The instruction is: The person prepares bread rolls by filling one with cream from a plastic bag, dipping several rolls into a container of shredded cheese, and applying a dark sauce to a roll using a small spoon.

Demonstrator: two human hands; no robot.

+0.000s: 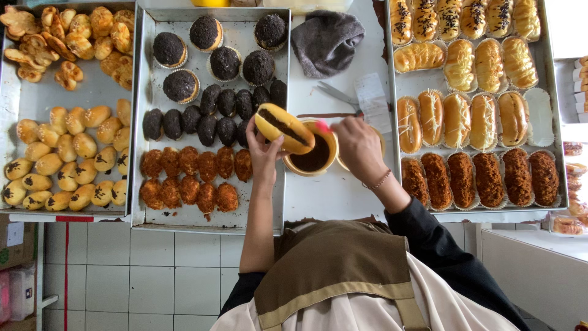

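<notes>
My left hand (pixel 264 154) holds a golden oval bun (pixel 283 127) with a dark chocolate line along its split top. It hangs just left of a round tub of brown chocolate spread (pixel 313 157) on the white counter. My right hand (pixel 360 146) is closed on a small red-tipped tool (pixel 323 127) over the tub's far rim. A thin bracelet sits on that wrist.
A middle tray (pixel 211 224) holds dark crumb-coated and brown floss-coated buns. The left tray (pixel 73 92) carries small golden rolls. The right tray (pixel 554 122) has long glazed and floss buns in paper cups. A grey cloth (pixel 327 38), tongs (pixel 337 95) and paper lie behind the tub.
</notes>
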